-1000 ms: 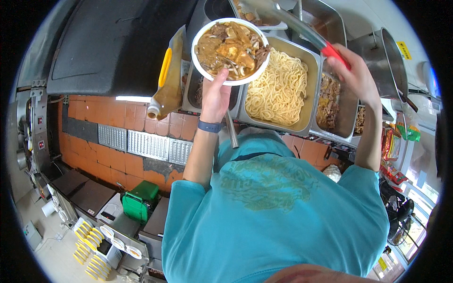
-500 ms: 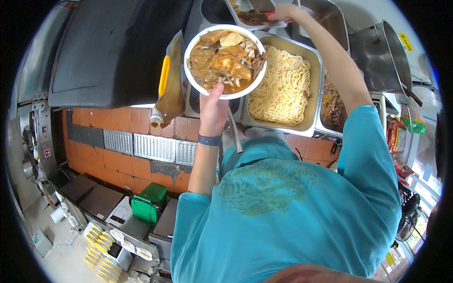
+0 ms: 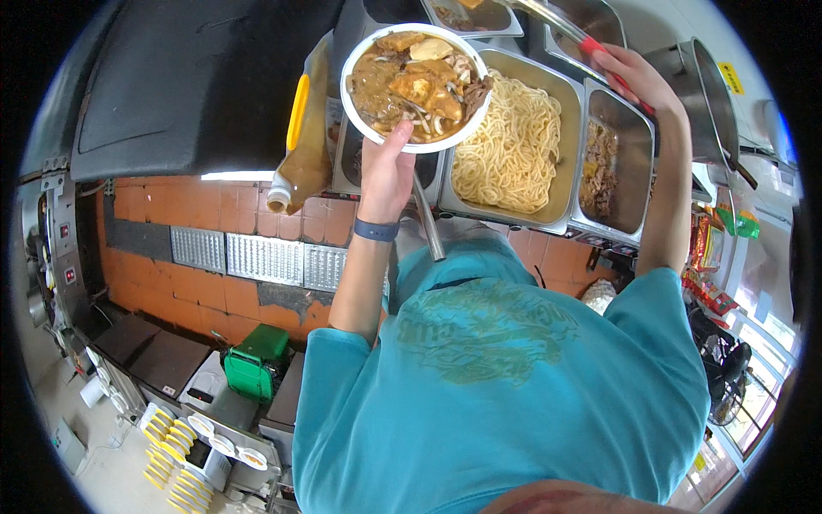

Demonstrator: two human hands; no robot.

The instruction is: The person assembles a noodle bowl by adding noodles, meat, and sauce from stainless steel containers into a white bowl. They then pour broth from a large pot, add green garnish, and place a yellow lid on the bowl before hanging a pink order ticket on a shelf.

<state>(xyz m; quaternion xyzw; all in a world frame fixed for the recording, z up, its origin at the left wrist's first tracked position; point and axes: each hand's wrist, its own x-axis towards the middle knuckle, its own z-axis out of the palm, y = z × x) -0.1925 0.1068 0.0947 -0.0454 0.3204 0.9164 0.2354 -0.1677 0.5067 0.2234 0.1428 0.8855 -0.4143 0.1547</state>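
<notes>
My left hand [image 3: 385, 171] grips a white bowl [image 3: 360, 124] from below, its thumb over the near rim. Brown saucy food fills the bowl, with tofu-like pieces, meat shreds and pale strands. Held out to the right, my right hand [image 3: 629, 75] is closed round the red handles of metal tongs [image 3: 565, 27]. The tongs point up and left toward the far pans, and their tips are cut off by the picture's top edge. Beneath and right of the bowl sits a steel pan [image 3: 572, 128] of pale noodles [image 3: 507, 150]. A metal handle [image 3: 428, 224] sticks out below my left hand.
Right of the noodles is a pan of chopped meat [image 3: 599, 171]; another food pan [image 3: 505, 21] lies at the far side. A jug of brown liquid [image 3: 301, 176] stands left of the bowl. A tall pot [image 3: 706, 111] is at right, a green bin [image 3: 257, 364] behind left.
My right hand has drawn back from the far pan toward the right with the tongs, now above the meat pan's far corner. The bowl has risen slightly in view, still in my left hand.
</notes>
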